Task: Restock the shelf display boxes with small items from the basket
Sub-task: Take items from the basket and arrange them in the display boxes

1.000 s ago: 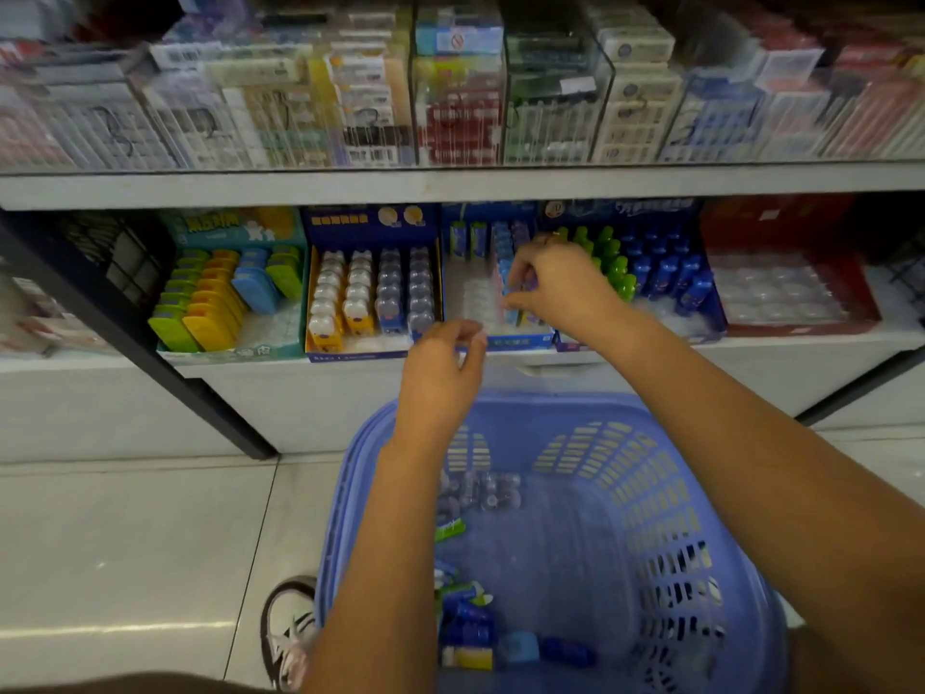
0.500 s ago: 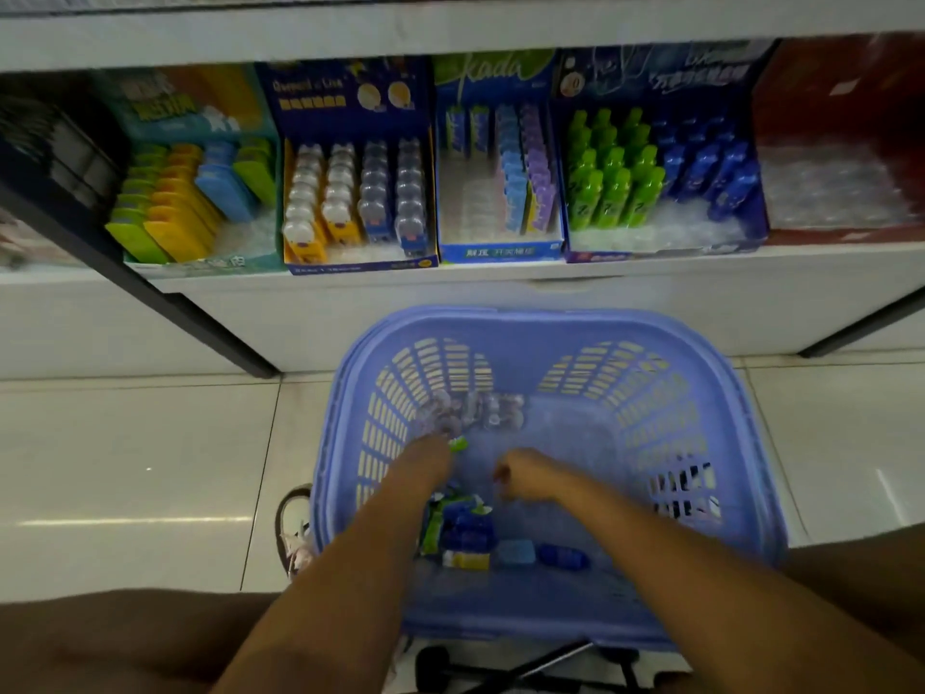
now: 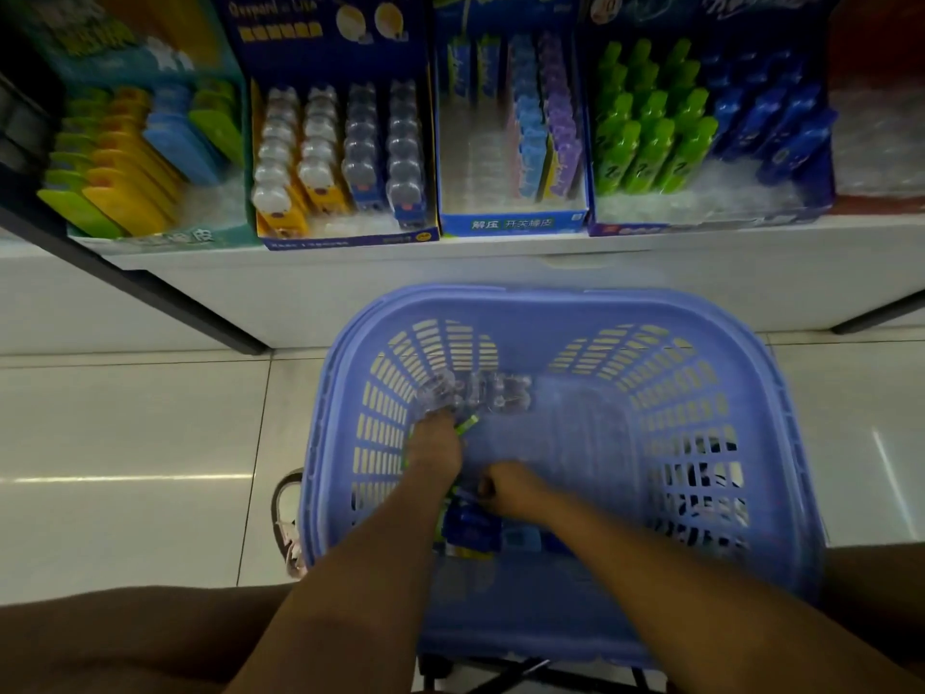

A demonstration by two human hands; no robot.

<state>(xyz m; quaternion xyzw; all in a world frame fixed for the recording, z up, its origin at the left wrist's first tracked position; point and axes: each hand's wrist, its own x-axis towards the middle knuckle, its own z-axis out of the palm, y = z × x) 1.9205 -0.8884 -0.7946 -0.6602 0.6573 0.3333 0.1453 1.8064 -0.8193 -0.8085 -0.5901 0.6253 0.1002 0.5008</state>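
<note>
A blue-violet plastic basket point(image 3: 550, 299) sits below the shelf, in front of me. Both my hands are down inside it. My left hand point(image 3: 435, 445) reaches to the far left corner, its fingertips at a clear blister strip point(image 3: 480, 393) and a green item point(image 3: 468, 424); its grip is hidden. My right hand point(image 3: 510, 488) curls its fingers onto the small blue packets point(image 3: 473, 528) at the basket's near side. On the shelf, the blue display box point(image 3: 510, 223) has bare clear slots on its left and blue and purple items on its right.
Beside it stand a teal box point(image 3: 150, 235) of yellow and green items, a dark blue box point(image 3: 345, 240) of clear-capped items, a box of green and blue bottles point(image 3: 701, 222) and a red box point(image 3: 876, 202). A black shelf post point(image 3: 175, 303) slants left. My shoe point(image 3: 285, 518) is beside the basket.
Both hands came down from the blue display box into the basket, and my view tilted down. Over the last half second the left hand reached farther toward the clear strip.
</note>
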